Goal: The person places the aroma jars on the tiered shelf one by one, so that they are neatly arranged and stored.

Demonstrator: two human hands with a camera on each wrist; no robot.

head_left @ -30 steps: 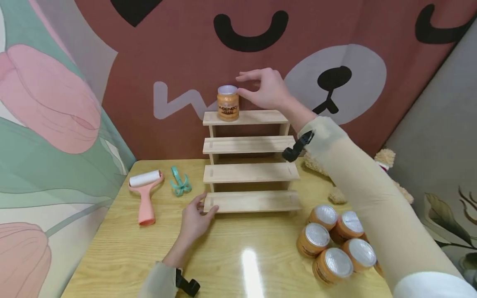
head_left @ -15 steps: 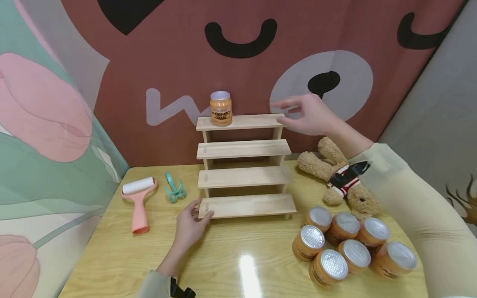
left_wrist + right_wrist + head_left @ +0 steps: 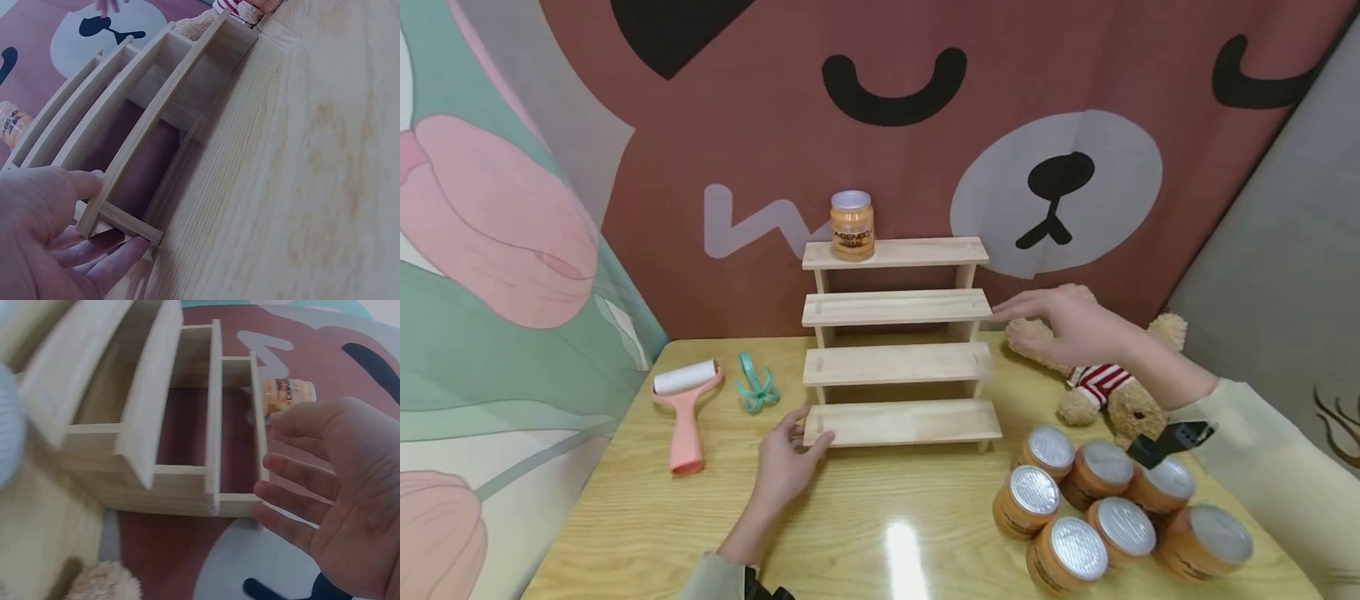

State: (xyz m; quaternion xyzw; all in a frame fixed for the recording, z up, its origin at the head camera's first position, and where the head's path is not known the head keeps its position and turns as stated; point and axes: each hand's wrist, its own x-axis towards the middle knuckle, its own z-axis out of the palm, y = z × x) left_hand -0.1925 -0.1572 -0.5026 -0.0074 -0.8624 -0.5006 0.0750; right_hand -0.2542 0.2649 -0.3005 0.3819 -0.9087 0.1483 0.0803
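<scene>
A wooden stepped display rack point(image 3: 902, 425) stands on the table against the curtain. My left hand point(image 3: 786, 460) grips the left end of its lowest step, thumb on top and fingers below, as the left wrist view point(image 3: 50, 237) shows. One orange jar point(image 3: 852, 232) with a silver lid stands upright at the left of the top step. Over the teddy bear point(image 3: 1123, 404), right of the rack, my right hand point(image 3: 1071, 333) is in the air with loose, extended fingers and nothing in them. Several more orange jars point(image 3: 1067, 554) are grouped at the table's right front.
Left of the rack lie a pink-handled lint roller point(image 3: 687, 417) and a teal claw-like item point(image 3: 756, 387). Behind the table point(image 3: 850, 517) hangs a curtain point(image 3: 737, 125) with a bear design.
My right hand has moved away from the jar on the top step, going right and down toward the teddy bear. My left hand stays on the rack's lowest step.
</scene>
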